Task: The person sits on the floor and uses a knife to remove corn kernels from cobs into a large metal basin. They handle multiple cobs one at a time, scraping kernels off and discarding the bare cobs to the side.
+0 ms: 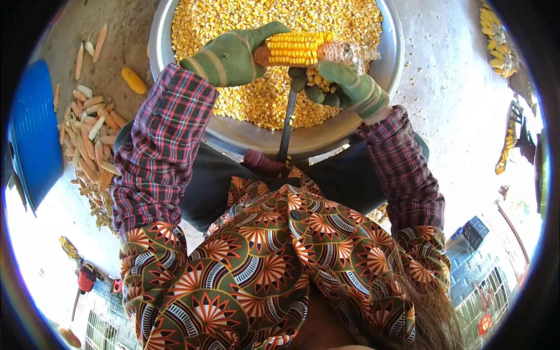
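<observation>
In green-coated work gloves, my left hand [229, 54] grips the left end of a partly shelled corn cob [297, 47]. Yellow kernel rows cover its middle, while its right part is bare with pale husk shreds at the tip. Below that bare part, my right hand [352, 87] is cupped around loose corn kernels [318, 79], its thumb against the cob. Both hands are over a wide metal basin [396, 57] holding a thick layer of shelled corn [245, 109]. A dark narrow bar [286, 131] slants over the near rim from a reddish-brown block [264, 164] between my legs; its upper end is hidden by my right fingers.
Stripped cobs [89, 135] lie heaped on the floor at left, beside a blue plastic container [37, 131]. A yellow corn ear [134, 81] lies near the basin. Bundled corn ears [498, 41] appear at far right. Stray kernels dot the concrete floor [437, 65].
</observation>
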### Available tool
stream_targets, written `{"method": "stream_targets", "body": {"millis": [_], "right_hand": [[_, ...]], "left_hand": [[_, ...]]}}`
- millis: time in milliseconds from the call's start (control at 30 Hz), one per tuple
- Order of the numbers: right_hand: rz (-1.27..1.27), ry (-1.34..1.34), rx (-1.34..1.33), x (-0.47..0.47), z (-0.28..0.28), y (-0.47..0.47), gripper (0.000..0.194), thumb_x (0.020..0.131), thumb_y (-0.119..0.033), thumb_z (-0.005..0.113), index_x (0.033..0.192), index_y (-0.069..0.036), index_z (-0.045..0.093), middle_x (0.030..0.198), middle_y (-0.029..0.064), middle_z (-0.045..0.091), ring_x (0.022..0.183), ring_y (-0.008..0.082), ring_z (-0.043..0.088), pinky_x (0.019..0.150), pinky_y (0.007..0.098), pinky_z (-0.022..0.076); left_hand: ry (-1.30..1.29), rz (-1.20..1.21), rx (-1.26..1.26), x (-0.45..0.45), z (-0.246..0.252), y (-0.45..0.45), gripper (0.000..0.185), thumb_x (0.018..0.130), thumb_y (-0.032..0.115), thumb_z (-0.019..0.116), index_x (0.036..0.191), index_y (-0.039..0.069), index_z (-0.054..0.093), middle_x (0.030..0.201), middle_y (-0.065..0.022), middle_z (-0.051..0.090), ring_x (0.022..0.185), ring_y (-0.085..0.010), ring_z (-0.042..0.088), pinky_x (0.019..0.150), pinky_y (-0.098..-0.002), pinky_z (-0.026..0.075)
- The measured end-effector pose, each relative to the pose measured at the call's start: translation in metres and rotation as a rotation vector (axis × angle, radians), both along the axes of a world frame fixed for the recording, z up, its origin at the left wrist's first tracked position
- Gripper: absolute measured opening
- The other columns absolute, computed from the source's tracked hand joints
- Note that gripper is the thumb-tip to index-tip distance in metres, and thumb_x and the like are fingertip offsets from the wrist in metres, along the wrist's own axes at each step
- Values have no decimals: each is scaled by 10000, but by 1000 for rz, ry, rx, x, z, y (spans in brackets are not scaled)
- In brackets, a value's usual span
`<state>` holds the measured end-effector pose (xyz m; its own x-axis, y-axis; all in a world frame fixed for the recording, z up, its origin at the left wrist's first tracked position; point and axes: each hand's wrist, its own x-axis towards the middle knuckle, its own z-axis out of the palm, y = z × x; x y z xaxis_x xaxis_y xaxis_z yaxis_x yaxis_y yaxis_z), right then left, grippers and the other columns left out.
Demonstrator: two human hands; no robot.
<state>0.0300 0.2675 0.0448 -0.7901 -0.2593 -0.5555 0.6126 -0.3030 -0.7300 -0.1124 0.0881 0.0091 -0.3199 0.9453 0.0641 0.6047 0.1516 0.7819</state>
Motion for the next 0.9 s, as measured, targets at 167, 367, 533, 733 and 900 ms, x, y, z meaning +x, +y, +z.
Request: {"method": "stream_targets", "body": {"millis": [167, 367, 533, 733, 900], "right_hand": [[70, 81, 177, -2, 19, -9, 378, 773, -358, 531, 949, -25, 565, 701, 25, 572, 464, 39, 443, 331, 153, 282], [67, 28, 381, -6, 15, -7, 380, 761, -360, 579, 939, -24, 574, 715, 42, 584, 565, 66, 525, 410, 174, 376], [525, 219, 1117, -14, 14, 22, 498, 684, -297, 698, 1025, 23, 527, 839, 117, 611, 730, 207, 590, 683, 314, 479], [18, 377, 388, -15, 10, 37, 522, 707, -351, 670, 1075, -15, 515, 954, 146, 584, 890, 161, 572, 730, 251, 485], [-105, 641, 627, -18, -5, 58, 447, 783, -349, 581, 1107, -48, 514, 932, 81, 604, 917, 142, 565, 781, 217, 458]], "left_hand": [[-119, -36, -136, 5, 10, -6, 589, 696, 48, 602, 1230, 114, 362, 988, -90, 573, 886, -181, 571, 773, -278, 469], [-95, -28, -84, 3, 0, -2, 612, 689, 48, 604, 1233, 154, 344, 957, -97, 579, 847, -213, 585, 730, -303, 487], [69, 51, -256, -9, 4, -2, 590, 683, 85, 601, 1209, 239, 382, 872, -124, 596, 764, -271, 597, 677, -339, 508], [113, 110, -51, -24, -3, -6, 554, 687, 109, 616, 1188, 241, 421, 855, -114, 605, 762, -242, 604, 669, -337, 507], [135, 45, -133, -22, 6, -3, 541, 677, 93, 620, 1169, 231, 440, 892, -100, 602, 816, -236, 594, 720, -345, 496]]}}
